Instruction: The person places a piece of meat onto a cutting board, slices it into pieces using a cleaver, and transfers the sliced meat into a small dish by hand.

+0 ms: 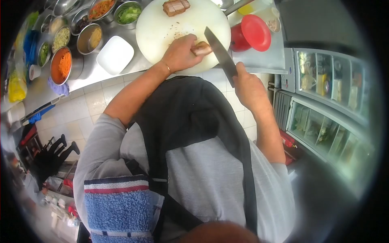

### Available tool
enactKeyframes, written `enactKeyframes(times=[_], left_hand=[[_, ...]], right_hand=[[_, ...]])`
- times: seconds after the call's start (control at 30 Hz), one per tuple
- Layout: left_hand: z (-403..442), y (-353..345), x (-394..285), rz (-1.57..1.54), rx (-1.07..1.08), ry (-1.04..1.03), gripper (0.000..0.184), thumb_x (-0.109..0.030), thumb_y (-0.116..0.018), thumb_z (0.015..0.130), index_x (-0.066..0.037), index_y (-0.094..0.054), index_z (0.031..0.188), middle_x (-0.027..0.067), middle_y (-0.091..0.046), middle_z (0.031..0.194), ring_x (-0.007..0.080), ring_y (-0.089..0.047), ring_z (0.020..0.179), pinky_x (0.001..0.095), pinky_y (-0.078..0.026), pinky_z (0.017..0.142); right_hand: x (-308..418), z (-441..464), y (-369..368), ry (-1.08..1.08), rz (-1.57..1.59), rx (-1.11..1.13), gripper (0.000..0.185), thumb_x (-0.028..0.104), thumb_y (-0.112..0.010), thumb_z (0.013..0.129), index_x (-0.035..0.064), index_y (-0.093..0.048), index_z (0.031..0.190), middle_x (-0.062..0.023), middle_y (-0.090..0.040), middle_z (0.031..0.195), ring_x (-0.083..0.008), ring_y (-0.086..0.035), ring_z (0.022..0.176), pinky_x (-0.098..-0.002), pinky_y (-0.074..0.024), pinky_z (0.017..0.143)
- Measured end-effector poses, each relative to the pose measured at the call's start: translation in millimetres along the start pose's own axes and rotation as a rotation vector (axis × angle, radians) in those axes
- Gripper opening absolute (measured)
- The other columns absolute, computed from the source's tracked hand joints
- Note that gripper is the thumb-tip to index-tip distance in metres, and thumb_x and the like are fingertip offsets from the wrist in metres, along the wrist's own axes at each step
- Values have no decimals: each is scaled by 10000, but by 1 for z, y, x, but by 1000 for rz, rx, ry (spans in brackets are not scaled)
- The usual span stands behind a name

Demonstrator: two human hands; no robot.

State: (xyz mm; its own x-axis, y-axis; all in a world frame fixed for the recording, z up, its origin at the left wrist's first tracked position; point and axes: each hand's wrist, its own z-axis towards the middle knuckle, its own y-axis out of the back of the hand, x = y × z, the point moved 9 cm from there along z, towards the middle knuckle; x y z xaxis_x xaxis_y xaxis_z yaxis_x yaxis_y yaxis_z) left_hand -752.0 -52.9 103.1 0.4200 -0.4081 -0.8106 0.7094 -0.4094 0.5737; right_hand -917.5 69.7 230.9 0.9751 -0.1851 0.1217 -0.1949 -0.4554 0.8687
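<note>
A round white cutting board (156,30) lies on the metal counter, with small crumbs on it. My left hand (182,53) is closed on a piece of cooked meat (201,48) near the board's front edge. In my right hand (248,86) is the handle of a wide knife (221,52), its blade slanting up and left just beside the meat's right end. Sliced meat (176,7) sits together at the back of the board.
Left of the board stand a white square dish (115,55) and metal bowls of shredded carrot (65,64), green vegetables (129,14) and other food. A red container (240,37) with a red lid (256,33) is at the right. Glass-door fridges (330,77) stand farther right.
</note>
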Motion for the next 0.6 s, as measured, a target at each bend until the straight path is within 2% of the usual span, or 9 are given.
enactKeyframes(times=[0.13,0.2,0.27,0.33,0.37,0.43,0.47,0.53,0.6], left_hand=[[13,13,10,117,-4,65,464,-329,-709,964,25,-657,1260,231,-725,1138,417,-710,982,480,-579,886],[12,43,13,232,-348,19,433,-281,-646,1009,47,-666,1291,251,-736,1154,428,-713,1038,477,-579,921],[14,46,16,252,-359,15,503,-303,-659,999,52,-633,1354,253,-739,1141,433,-714,1055,472,-580,941],[15,33,18,222,-154,122,588,-316,-685,971,61,-587,1413,276,-734,1142,430,-721,1046,471,-583,933],[13,38,5,224,-152,119,588,-316,-685,971,61,-587,1413,276,-734,1142,430,-721,1046,471,-583,933],[7,27,4,35,122,407,659,-283,-734,897,28,-565,1453,267,-687,1309,414,-688,1143,476,-559,987],[5,27,6,38,128,406,659,-283,-734,897,28,-565,1453,267,-687,1309,414,-688,1143,476,-559,987],[8,32,-35,263,60,-194,677,-245,-760,832,-21,-588,1447,234,-633,1398,391,-632,1244,477,-517,1056],[11,17,-26,372,117,-237,682,-240,-770,810,-41,-597,1440,218,-608,1415,384,-606,1271,482,-498,1080]], right_hand=[[-16,2,2,-56,59,-47,240,136,-593,1043,-10,-468,1187,-320,-723,843,-536,-712,864,-637,-540,799],[-24,1,-7,-52,62,-53,251,137,-599,1040,-8,-467,1197,-322,-724,850,-536,-713,872,-637,-543,803],[-34,6,-18,-48,66,-68,263,137,-605,1037,-6,-466,1208,-324,-725,856,-537,-714,880,-637,-547,808],[-47,11,-39,-84,39,19,276,137,-609,1033,-5,-465,1220,-328,-730,870,-538,-718,889,-633,-558,819],[-46,10,-38,-85,43,17,276,137,-609,1033,-5,-465,1220,-328,-730,870,-538,-718,889,-633,-558,819],[-45,9,-37,-119,63,27,276,137,-608,1034,-10,-475,1227,-328,-734,881,-538,-721,895,-626,-567,833],[-45,8,-38,-123,69,28,276,137,-608,1034,-10,-475,1227,-328,-734,881,-538,-721,895,-626,-567,833],[-44,8,-36,-89,84,4,277,139,-607,1035,-13,-478,1228,-331,-732,880,-538,-719,894,-630,-564,834],[-45,8,-37,-87,111,4,266,137,-596,1041,-21,-470,1213,-351,-719,894,-558,-701,915,-641,-541,830]])
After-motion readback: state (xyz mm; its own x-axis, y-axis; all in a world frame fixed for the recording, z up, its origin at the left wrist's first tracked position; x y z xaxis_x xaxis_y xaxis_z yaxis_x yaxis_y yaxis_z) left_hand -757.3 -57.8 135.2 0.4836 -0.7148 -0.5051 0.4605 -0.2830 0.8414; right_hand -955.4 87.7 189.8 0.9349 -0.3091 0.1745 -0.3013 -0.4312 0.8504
